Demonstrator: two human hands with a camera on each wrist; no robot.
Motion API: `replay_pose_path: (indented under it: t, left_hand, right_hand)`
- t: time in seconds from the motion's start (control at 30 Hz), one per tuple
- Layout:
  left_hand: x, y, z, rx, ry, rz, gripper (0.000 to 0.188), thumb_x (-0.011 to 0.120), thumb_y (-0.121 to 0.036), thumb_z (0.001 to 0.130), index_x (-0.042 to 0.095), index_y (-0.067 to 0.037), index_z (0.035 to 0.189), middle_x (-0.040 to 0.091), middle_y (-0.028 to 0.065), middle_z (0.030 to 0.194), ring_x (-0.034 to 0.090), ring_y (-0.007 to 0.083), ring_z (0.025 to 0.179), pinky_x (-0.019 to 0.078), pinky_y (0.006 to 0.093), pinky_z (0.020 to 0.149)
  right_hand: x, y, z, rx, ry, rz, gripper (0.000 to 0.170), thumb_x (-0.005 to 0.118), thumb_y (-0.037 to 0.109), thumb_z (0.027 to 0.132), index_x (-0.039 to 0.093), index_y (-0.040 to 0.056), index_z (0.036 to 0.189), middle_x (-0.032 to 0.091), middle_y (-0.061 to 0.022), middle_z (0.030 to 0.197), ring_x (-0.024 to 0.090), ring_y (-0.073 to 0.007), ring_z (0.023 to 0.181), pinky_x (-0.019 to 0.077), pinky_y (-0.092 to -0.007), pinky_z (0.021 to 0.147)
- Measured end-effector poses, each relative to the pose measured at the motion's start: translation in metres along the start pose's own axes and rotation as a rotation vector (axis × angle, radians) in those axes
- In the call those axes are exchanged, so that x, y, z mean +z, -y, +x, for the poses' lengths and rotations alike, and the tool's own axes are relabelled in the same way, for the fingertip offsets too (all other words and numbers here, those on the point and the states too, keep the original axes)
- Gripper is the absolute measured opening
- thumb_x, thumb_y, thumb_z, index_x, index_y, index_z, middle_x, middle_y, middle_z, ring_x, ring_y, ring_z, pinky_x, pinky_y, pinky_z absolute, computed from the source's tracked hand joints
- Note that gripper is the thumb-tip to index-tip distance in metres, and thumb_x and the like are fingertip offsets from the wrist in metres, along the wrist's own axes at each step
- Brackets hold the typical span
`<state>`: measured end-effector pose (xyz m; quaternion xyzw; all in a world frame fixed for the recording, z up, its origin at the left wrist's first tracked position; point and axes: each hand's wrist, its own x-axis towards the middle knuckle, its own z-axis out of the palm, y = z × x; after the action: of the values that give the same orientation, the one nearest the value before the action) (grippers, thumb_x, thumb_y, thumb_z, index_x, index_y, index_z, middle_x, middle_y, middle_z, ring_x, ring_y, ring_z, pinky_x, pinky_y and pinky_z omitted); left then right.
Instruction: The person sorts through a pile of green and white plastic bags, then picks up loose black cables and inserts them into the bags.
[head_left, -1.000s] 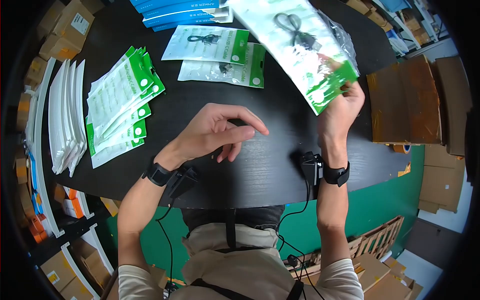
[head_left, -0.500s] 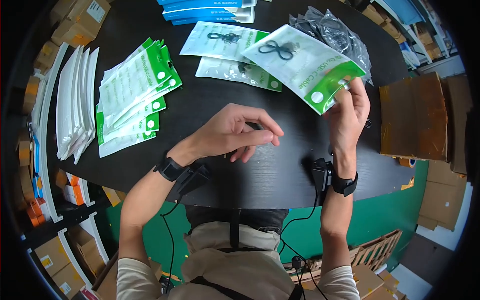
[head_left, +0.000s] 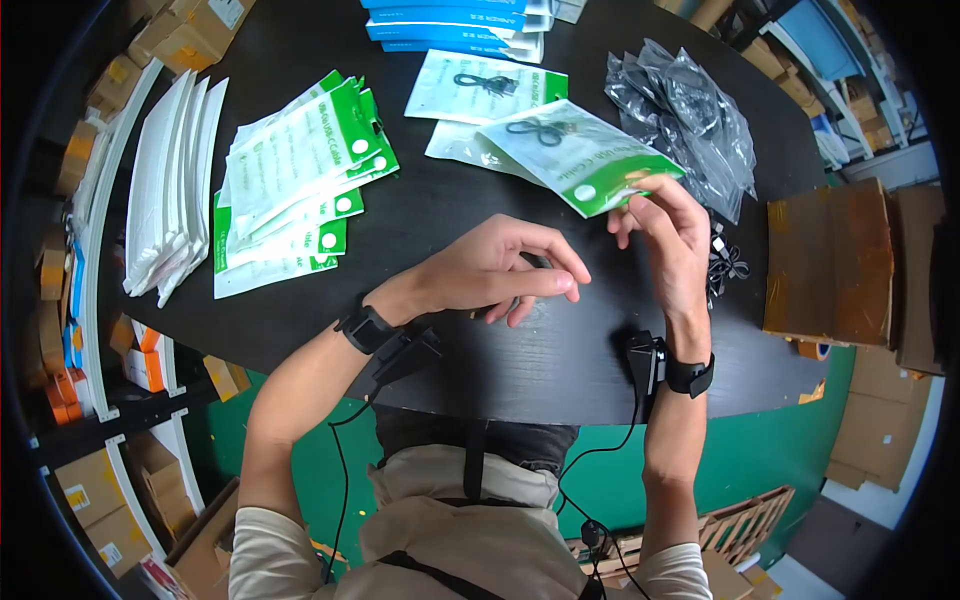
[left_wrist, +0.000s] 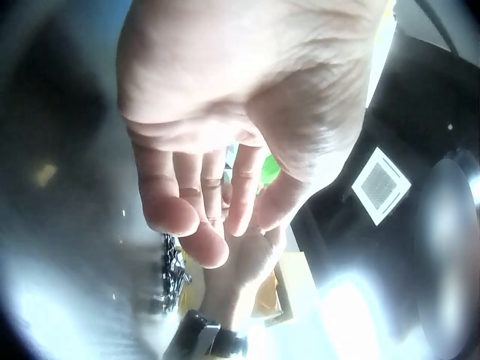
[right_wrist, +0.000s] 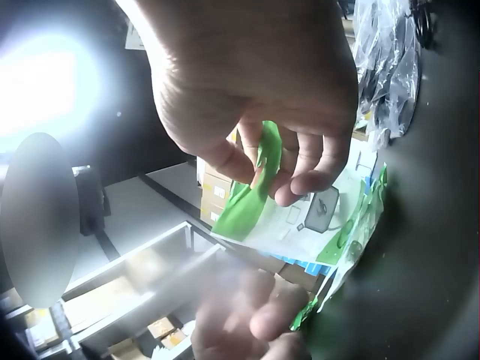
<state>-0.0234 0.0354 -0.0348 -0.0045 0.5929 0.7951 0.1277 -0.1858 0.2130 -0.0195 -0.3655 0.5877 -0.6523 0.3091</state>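
Observation:
My right hand (head_left: 675, 245) pinches the green end of a white-and-green USB-C cable pouch (head_left: 585, 155) between thumb and fingers. A coiled dark cable shows through the pouch's clear front. In the right wrist view the green strip (right_wrist: 244, 210) is bent where the fingers grip it. The pouch's far end overlaps two similar pouches, one upper (head_left: 490, 88) and one lower (head_left: 465, 145), lying on the table. Over the table's middle, my left hand (head_left: 490, 268) hovers with loosely bent fingers and holds nothing.
A fanned pile of green-and-white pouches (head_left: 295, 165) lies left, beside a row of white packets (head_left: 172, 190). Blue boxes (head_left: 450, 25) stand at the back. Clear plastic bags (head_left: 685, 120), bundled dark cables (head_left: 728, 265) and a cardboard box (head_left: 830, 260) are at the right.
My right hand has brought the pouch lower and nearer the two pouches on the table, uncovering the plastic bags and bundled cables. My left hand keeps its loose pose.

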Motion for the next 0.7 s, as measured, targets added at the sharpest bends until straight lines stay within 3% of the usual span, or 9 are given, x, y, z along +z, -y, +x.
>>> replay_pose_path:
  t: [0.1,0.33,0.63,0.7]
  left_hand:
    - [-0.006,0.003,0.002,-0.005,0.001,-0.008,0.023,0.062,-0.014,0.098,0.064,0.002,0.115,0.071,0.0116,0.101,0.061,0.0083,0.056,0.0439,0.0194,0.043]
    - [-0.007,0.01,0.003,-0.009,0.075,0.016,0.025,0.064,-0.016,0.097,0.064,0.001,0.116,0.069,0.0097,0.101,0.06,0.0082,0.055,0.0433,0.0196,0.043]
    - [-0.01,0.022,0.008,0.045,0.101,0.007,0.028,0.066,-0.014,0.094,0.064,0.002,0.117,0.067,0.0119,0.102,0.06,0.0099,0.054,0.0429,0.0208,0.039]
    - [-0.009,0.023,0.009,0.049,0.105,0.004,0.027,0.066,-0.013,0.094,0.064,0.002,0.116,0.067,0.0125,0.103,0.061,0.0105,0.054,0.0431,0.021,0.039]
  right_hand:
    - [0.0,0.008,0.005,-0.013,-0.034,-0.131,0.02,0.052,0.006,0.095,0.061,-0.0029,0.109,0.064,-0.0103,0.097,0.061,-0.0175,0.076,0.0469,-0.0283,0.062]
    - [0.009,0.033,0.035,-0.097,-0.064,0.029,0.008,0.055,-0.001,0.092,0.062,-0.0012,0.095,0.064,-0.0073,0.09,0.061,-0.0148,0.07,0.049,-0.028,0.062]
    - [0.047,0.066,0.073,-0.201,0.05,0.01,0.006,0.054,-0.002,0.091,0.06,-0.0006,0.093,0.063,-0.0061,0.09,0.062,-0.0154,0.071,0.0493,-0.0281,0.063]
    - [0.05,0.065,0.083,-0.205,0.062,0.013,0.01,0.053,0.002,0.093,0.062,0.0001,0.098,0.062,-0.0041,0.09,0.06,-0.0125,0.07,0.0496,-0.0269,0.061]
